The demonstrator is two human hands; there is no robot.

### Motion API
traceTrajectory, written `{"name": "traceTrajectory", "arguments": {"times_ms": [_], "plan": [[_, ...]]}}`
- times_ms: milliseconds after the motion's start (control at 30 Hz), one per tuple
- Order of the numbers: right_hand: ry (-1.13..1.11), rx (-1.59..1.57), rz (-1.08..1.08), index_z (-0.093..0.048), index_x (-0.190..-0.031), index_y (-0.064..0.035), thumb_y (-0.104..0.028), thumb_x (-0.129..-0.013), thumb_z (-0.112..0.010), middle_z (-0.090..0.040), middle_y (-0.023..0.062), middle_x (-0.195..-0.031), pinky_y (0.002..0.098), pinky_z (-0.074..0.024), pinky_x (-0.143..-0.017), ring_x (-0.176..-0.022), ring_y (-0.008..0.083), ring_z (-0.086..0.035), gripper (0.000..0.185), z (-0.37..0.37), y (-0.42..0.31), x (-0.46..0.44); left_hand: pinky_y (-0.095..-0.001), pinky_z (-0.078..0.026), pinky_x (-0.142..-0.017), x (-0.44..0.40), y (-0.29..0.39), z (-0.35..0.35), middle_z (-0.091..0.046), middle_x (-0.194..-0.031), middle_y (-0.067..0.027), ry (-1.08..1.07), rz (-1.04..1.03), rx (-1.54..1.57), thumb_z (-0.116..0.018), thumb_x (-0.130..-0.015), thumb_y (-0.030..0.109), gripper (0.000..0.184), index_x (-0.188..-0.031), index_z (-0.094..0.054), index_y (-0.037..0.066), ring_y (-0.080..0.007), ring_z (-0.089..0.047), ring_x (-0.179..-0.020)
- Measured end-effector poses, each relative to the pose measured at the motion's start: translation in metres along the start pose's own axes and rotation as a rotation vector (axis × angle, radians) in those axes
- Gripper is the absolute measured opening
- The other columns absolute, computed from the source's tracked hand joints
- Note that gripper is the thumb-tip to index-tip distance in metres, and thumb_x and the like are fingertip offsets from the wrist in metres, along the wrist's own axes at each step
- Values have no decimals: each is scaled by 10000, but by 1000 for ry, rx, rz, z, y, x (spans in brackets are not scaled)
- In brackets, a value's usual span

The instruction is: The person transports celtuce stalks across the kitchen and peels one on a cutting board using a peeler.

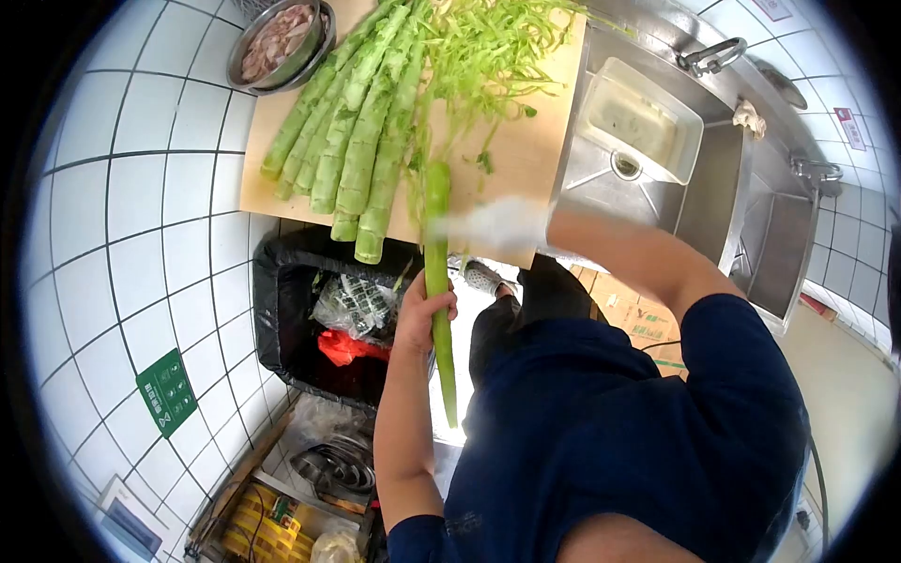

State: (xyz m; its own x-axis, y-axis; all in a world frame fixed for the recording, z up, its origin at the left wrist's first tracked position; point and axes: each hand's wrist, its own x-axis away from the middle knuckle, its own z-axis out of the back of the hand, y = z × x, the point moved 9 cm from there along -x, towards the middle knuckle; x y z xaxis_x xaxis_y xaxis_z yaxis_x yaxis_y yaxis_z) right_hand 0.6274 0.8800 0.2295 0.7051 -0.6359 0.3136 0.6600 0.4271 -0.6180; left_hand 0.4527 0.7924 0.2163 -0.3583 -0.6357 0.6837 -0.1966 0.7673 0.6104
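Observation:
My left hand (pixel 422 315) is wrapped round a long celtuce stalk (pixel 437 258), bright green and smooth. The stalk's thick end rests over the wooden board (pixel 530 155) and its thin end points toward my body. Beside the stalk's upper half is my right hand (pixel 511 223), in a white glove and smeared by motion. Its fingers, and anything in them, cannot be made out. Several pale green celtuce stalks (pixel 355 141) with ringed skin lie side by side on the board. Shredded green peelings (pixel 497 56) are heaped to their right.
A black-lined bin (pixel 272 319) with plastic and a red bag stands below the board. Nested metal bowls (pixel 322 56) of meat are at the upper left. Right of the board, a white tub (pixel 601 103) sits in the steel sink (pixel 648 202). A tiled wall (pixel 136 202) borders the left.

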Motion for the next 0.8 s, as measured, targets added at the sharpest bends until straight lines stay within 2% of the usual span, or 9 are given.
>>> {"name": "traceTrajectory", "arguments": {"times_ms": [67,200,233,333,433,500,600,633,800], "plan": [[118,30,-226,-328,-1606,-362,-108,-990,-510,-706,208,-1002,456,-586,-729,-875,348,-721,690,10,58,-10,-310,-493,-516,8,-4,0,-590,-891,-97,22,49,103,-609,-822,16,412,-1230,-552,0,-200,-604,-663],[429,-49,-281,-465,-1562,-280,-128,-970,-556,-718,192,-1136,408,-584,-793,-932,345,-722,618,60,63,9,-323,-455,-454,12,-8,-4,-589,-828,-115,-76,120,314,-578,-818,145,523,-1319,-540,0,-209,-559,-592],[434,-202,-117,-495,-1543,-269,-189,-988,-559,-708,195,-1213,379,-581,-870,-1000,327,-727,565,42,29,12,-323,-448,-448,11,-10,-6,-585,-813,-117,-110,138,365,-581,-814,152,530,-1321,-536,5,-211,-549,-578],[0,-265,-41,-487,-1547,-259,-263,-1025,-527,-693,200,-1264,375,-570,-917,-1030,293,-729,523,-15,-25,-3,-320,-431,-434,1,-17,-4,-570,-778,-120,-140,174,427,-594,-792,151,558,-1331,-525,23,-215,-525,-542],[271,-15,-83,-438,-1566,-248,-334,-1073,-485,-720,194,-1172,428,-589,-853,-930,357,-727,503,-27,69,-30,-315,-424,-414,6,-22,4,-555,-761,-122,-119,156,372,-611,-764,139,586,-1331,-515,28,-212,-509,-523],[304,-65,-696,-400,-1575,-260,-289,-1069,-477,-730,188,-1094,504,-572,-766,-918,368,-727,513,81,100,13,-314,-430,-398,8,-15,1,-549,-756,-123,-129,130,337,-616,-743,129,603,-1327,-510,24,-208,-505,-511],[538,95,-395,-376,-1591,-216,-255,-1079,-457,-724,212,-1098,481,-574,-750,-904,379,-719,520,100,79,7,-319,-454,-380,22,-3,-6,-548,-755,-123,-169,109,288,-608,-717,109,628,-1329,-500,17,-207,-511,-494],[632,88,-336,-328,-1626,-208,-282,-1043,-576,-721,213,-1048,434,-572,-726,-827,325,-715,638,105,57,10,-322,-464,-376,26,-1,-5,-549,-757,-123,-179,81,248,-601,-712,101,637,-1334,-494,17,-208,-516,-490],[703,-1157,-325,-254,-1666,-170,-404,-884,-818,-684,92,-1128,275,-499,-600,-672,102,-559,992,89,-33,30,-318,-523,-449,74,36,1,-581,-830,-124,-214,-101,-96,-657,-674,58,675,-1329,-500,10,-203,-596,-576]]}}
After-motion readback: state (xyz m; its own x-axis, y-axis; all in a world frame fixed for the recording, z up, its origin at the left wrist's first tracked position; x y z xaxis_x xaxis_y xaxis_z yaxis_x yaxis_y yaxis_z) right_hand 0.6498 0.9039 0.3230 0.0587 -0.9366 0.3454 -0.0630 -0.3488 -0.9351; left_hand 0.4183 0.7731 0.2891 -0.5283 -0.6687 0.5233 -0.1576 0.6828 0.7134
